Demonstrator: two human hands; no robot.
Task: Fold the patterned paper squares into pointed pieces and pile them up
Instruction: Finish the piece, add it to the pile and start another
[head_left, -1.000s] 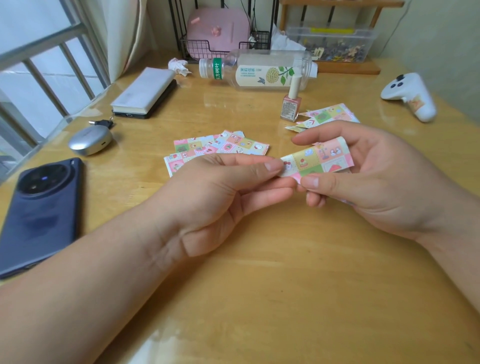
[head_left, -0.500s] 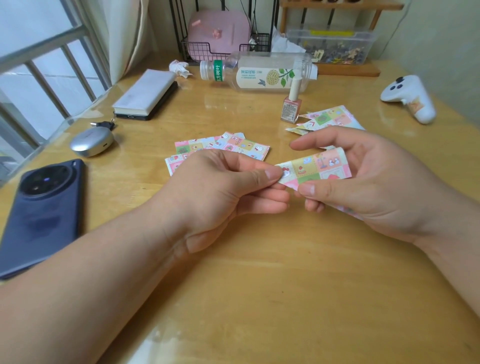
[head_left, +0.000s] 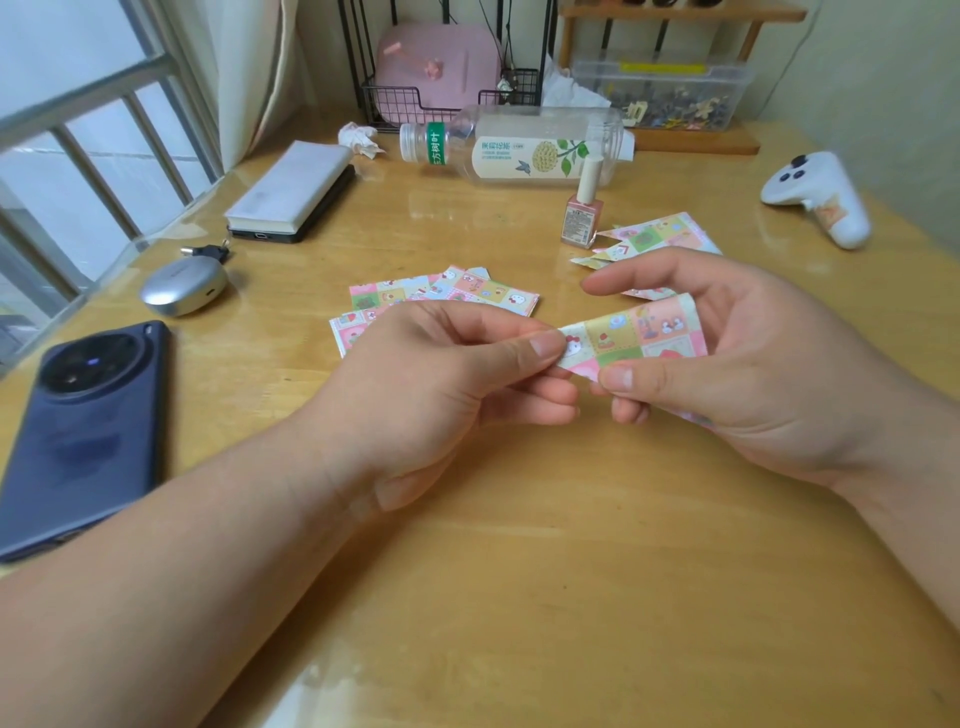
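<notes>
1. Over the wooden table (head_left: 519, 571), we held a folded paper (head_left: 639, 338) just in front of the flat squares (head_left: 441, 291) and pointed pieces (head_left: 654, 236).
2. Our left hand (head_left: 441, 374) pinched its tip; our right hand (head_left: 753, 364) pinched its lower edge.
3. The folded paper seemed light, limp and easily creased; its edges suited pinching.

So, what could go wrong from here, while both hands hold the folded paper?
1. The left hand and the right hand pinch the folded paper with both thumbs close to one end. The layers may slip, and the next crease may come out crooked.
2. The nail polish bottle stands upright beside the pile of pointed pieces. The right hand might knock it over when it adds this piece.
</notes>
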